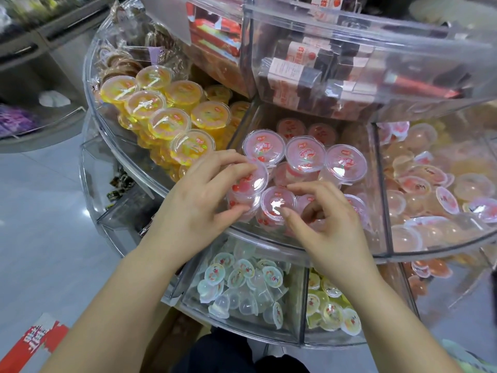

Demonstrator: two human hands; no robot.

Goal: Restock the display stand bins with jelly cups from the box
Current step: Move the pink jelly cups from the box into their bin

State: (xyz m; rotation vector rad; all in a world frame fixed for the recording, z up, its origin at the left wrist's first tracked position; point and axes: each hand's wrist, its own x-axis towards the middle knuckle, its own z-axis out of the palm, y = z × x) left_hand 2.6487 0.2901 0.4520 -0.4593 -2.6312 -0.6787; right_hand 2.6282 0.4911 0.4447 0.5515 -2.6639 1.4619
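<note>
Left hand (199, 200) round pink jelly cup (248, 184) at bin's front rim (258, 238)

We see a display stand (309, 246) of clear, glossy plastic, its walls smooth and catching glare. The pink jelly cups (298, 154) are thin transparent plastic with shiny film lids, as are the yellow jelly cups (169, 122). The small dome cups (236, 286) below look translucent and smooth, with printed foil-like lids. The floor (40, 211) is pale, smooth tile with a soft sheen. A cardboard flap (32, 343) looks matt, printed red.
</note>
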